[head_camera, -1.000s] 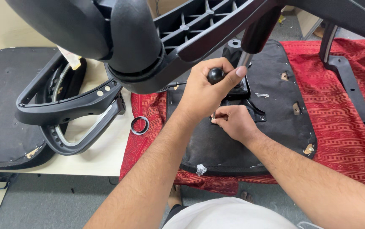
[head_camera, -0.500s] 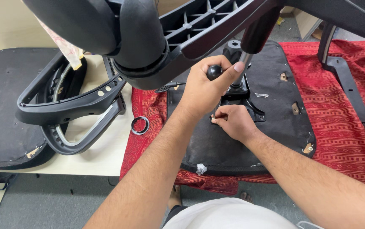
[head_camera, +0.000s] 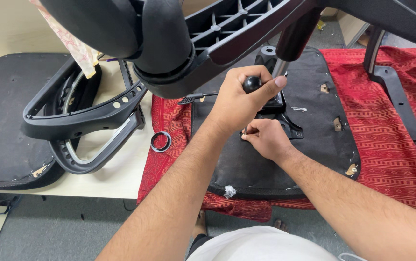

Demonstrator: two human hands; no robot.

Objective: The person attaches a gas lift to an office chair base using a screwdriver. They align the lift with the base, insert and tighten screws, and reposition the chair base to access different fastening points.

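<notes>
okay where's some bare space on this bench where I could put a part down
Bare red cloth lies right of the seat base, up to the black frame leg. A smaller bare patch of tabletop sits between the armrests and the cloth, near the black ring. It is crowded around the left hand and right hand.
</notes>
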